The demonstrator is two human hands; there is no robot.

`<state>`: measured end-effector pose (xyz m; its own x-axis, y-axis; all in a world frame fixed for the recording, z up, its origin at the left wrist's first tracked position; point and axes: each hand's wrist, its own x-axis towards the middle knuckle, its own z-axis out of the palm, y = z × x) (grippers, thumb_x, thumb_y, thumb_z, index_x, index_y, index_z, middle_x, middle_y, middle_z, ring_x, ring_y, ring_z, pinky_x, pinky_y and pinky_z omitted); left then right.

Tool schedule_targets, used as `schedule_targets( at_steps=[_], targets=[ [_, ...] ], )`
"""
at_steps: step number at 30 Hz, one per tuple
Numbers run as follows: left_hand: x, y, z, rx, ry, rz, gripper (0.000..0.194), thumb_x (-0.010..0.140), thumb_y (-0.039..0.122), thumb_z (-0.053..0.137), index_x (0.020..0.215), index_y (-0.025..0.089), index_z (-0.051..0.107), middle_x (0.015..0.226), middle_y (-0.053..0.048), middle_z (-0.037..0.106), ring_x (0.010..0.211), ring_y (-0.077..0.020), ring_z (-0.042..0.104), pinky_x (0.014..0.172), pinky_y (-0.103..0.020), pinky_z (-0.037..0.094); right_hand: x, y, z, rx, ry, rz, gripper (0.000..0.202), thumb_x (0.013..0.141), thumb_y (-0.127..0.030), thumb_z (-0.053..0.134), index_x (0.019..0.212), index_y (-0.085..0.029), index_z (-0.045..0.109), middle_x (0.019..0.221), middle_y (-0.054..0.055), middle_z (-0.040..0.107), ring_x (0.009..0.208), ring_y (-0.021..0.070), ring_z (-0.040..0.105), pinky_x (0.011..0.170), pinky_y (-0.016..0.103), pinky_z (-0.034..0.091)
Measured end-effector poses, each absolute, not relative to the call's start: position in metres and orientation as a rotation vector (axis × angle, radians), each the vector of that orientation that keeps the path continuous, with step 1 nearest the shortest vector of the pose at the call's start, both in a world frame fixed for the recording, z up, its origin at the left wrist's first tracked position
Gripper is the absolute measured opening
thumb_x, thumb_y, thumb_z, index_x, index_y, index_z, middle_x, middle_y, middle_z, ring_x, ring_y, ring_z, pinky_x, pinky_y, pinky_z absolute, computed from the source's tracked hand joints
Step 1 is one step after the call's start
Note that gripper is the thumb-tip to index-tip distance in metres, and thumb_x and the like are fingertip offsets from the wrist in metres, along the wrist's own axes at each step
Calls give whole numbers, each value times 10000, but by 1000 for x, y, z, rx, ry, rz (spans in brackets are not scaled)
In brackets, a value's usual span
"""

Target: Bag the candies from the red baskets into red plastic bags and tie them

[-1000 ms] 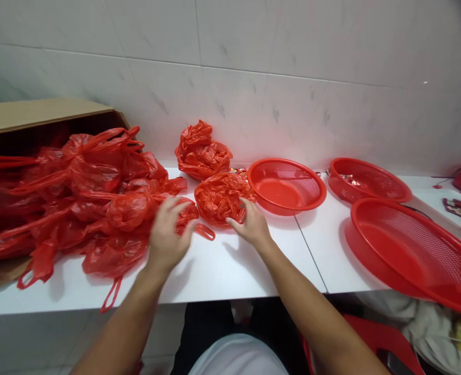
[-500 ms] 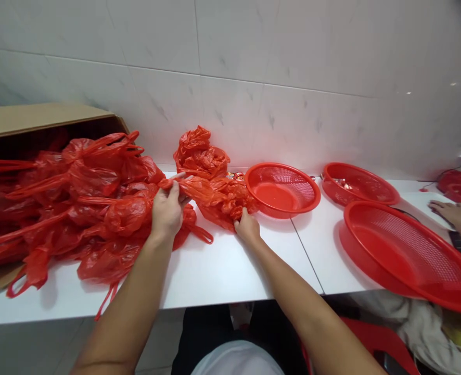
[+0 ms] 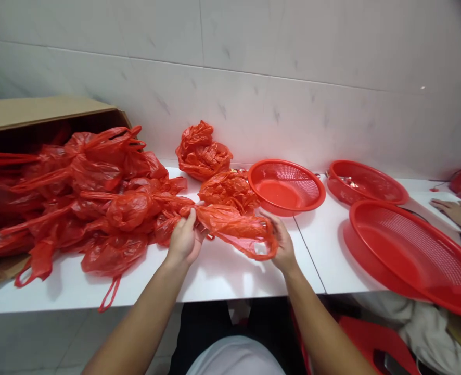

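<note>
The red plastic bag (image 3: 230,221), thin, translucent and wrinkled, is spread lengthwise just to 6 o'clock of the view's centre, its gathered end toward 10 o'clock, its wider, looped end toward 4 o'clock.

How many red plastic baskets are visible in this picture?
3: the centre basket, the back-right basket and the larger front-right basket. More may be hidden.
</note>
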<state>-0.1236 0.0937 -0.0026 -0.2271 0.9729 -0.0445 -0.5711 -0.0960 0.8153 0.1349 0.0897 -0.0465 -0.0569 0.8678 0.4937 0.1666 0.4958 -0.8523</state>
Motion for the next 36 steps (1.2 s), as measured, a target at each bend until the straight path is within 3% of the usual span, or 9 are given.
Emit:
schedule_targets(
  at_steps=[3, 8, 11, 15, 18, 22, 27, 32, 36],
  targets=[
    [-103, 97, -8, 692, 939, 1467, 395, 979, 458, 675, 1274, 195, 670, 1168, -130, 764, 1044, -257, 750, 899, -451, 639, 169, 72, -37, -944, -1493, 973, 491, 991, -453, 444, 1418, -243, 568, 1497, 159, 586, 1238, 294, 656, 959, 441, 589],
    [-64, 113, -11, 803, 962, 1291, 556, 982, 525, 643, 1452, 249, 535, 1313, -155, 705, 1042, -259, 751, 860, -464, 644, 191, 65, -31, -1270, -1580, 982, 574, 823, -347, 720, 1379, -240, 623, 1215, 102, 741, 965, 231, 735, 849, 366, 604],
    [-31, 105, -23, 884, 1081, 1362, 827, 968, 550, 654, 1616, 398, 165, 1609, -172, 445, 1299, -282, 649, 942, -440, 617, 191, 66, -36, -1414, -1428, 990, 237, 850, -316, 633, 1018, -196, 748, 815, 41, 753, 678, 193, 711, 659, 305, 576],
    [14, 68, -50, 1134, 1067, 1270, 1256, 733, 410, 911, 1593, 456, -3, 1732, -186, 72, 1467, -352, 487, 996, -434, 597, 195, 60, -37, -1408, -1258, 924, 277, 880, -342, 608, 1059, -187, 751, 684, -4, 696, 556, 166, 659, 587, 277, 537],
    [22, 62, -60, 1127, 971, 1127, 1144, 765, 255, 825, 1572, 432, 33, 1594, -202, 345, 986, -218, 748, 776, -377, 641, 210, 52, -31, -1352, -1280, 940, 323, 890, -349, 609, 1125, -184, 757, 657, -20, 663, 539, 150, 626, 580, 264, 523],
    [-4, 93, -43, 1227, 1050, 1145, 813, 778, 125, 652, 1459, 308, 249, 1120, -46, 637, 588, -87, 615, 561, -241, 521, 241, 47, -20, -1423, -1196, 814, 301, 887, -416, 626, 1013, -172, 751, 549, -52, 538, 457, 128, 491, 474, 240, 411],
    [-2, 73, -12, 1698, 1023, 1548, 388, 887, 143, 609, 1204, 291, 442, 1021, -42, 605, 896, -186, 664, 796, -364, 592, 244, 51, -11, -1520, -1162, 663, 269, 857, -419, 648, 701, -208, 589, 584, -47, 519, 543, 119, 470, 515, 225, 370],
    [34, 26, -40, 2658, 528, 1273, 557, 863, 189, 683, 1351, 306, 439, 1401, -173, 540, 1293, -364, 579, 991, -611, 566, 222, 48, -8, -1498, -1282, 656, 282, 883, -427, 611, 710, -206, 604, 622, -35, 580, 586, 128, 510, 571, 230, 412],
    [34, 61, -55, 2769, 555, 1288, 623, 882, 44, 529, 1426, 315, 391, 1433, -155, 527, 1147, -282, 659, 818, -444, 609, 246, 60, 7, -1517, -1363, 682, 197, 839, -387, 645, 775, -202, 663, 614, -29, 622, 564, 135, 570, 560, 236, 438]
  ],
)
